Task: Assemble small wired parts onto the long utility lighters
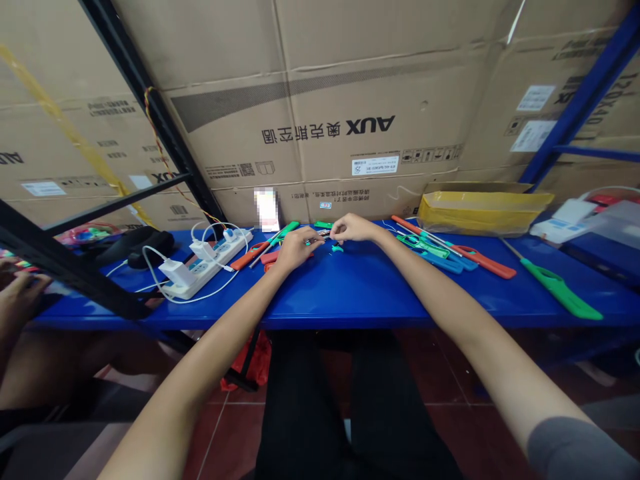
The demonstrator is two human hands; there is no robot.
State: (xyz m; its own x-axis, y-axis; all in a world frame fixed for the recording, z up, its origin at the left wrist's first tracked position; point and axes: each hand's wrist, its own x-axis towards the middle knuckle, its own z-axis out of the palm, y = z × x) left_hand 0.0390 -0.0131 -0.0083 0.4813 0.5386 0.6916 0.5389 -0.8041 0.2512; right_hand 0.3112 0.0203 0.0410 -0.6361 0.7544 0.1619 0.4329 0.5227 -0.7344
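Observation:
My left hand (295, 248) and my right hand (353, 229) meet above the middle of a blue table (350, 293). Their fingertips pinch a small metal part (323, 233) from both sides, and it is too small to make out clearly. A tiny teal plastic piece (337, 248) lies just below my right hand. Long utility lighters lie around my hands: an orange one (250, 257) and a green one (285, 231) to the left, an orange-red one (485, 261) and a blue one (440, 261) to the right. A green lighter (560, 288) lies farther right.
A white power strip (205, 270) with plugged-in chargers and cables lies at the left. A yellow tray (483, 213) and a plastic case (600, 223) stand at the back right. A black rack post (70, 267) crosses the left side, beyond which a co-worker's hand (20, 293) shows.

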